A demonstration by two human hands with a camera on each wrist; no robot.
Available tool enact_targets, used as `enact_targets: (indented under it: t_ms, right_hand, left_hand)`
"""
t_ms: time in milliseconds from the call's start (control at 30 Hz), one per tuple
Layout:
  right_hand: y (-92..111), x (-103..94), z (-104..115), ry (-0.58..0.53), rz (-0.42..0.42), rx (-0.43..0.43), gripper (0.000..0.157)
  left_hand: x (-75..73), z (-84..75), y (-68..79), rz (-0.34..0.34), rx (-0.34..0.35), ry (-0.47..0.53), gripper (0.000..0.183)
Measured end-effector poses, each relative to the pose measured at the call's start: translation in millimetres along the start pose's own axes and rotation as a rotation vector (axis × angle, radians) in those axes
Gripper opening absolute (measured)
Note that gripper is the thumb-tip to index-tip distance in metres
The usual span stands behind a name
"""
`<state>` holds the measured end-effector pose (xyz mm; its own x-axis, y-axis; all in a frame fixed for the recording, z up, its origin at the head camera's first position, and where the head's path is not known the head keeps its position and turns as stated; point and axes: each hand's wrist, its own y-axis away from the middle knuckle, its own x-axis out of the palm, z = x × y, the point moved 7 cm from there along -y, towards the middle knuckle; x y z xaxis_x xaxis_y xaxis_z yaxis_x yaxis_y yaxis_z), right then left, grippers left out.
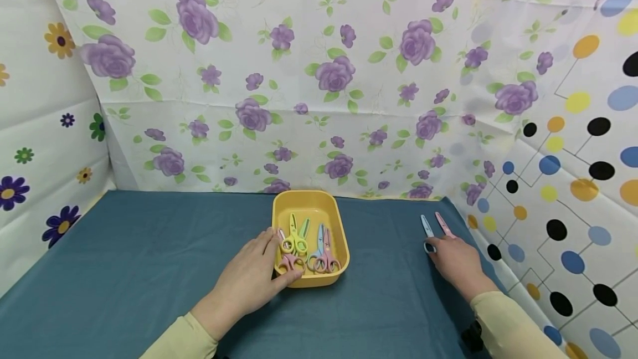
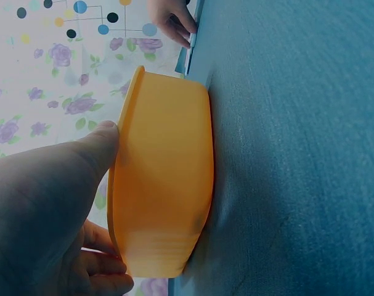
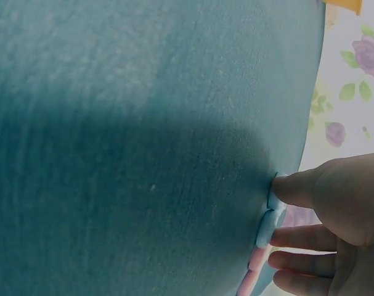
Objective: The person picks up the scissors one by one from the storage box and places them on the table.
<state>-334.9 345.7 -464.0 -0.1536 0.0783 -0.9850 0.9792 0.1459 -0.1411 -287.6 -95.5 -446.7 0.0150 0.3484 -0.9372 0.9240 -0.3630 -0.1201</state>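
Your left hand (image 1: 249,273) grips the yellow tray (image 1: 319,280) by its near-left rim. Right hand (image 1: 458,262) touches blue scissors (image 1: 426,225) on the worktop (image 1: 384,298), beside pink scissors (image 1: 443,223); can't tell if pinched. Probably light, stiff, slick: take both handles.

Yellow tray (image 1: 306,202), purple-flowered white backdrop (image 1: 294,79)

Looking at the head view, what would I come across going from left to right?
Daisy-print cloth → left hand → yellow tray → loose blue scissors → loose pink scissors → dotted cloth.
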Motion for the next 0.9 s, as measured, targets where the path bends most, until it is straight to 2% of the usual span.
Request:
enact_targets:
  t_ms: [567, 900]
  right_hand:
    - [-2.5, 3.4, -5.5, -0.012, 0.029, -0.002, 0.033]
    - [-2.6, 0.2, -3.7, -0.006, 0.006, -0.019, 0.033]
  left_hand:
    - [-0.4, -0.6, 0.0, -0.006, 0.004, 0.005, 0.101]
    - [-0.4, -0.3, 0.5, -0.008, 0.002, 0.003, 0.101]
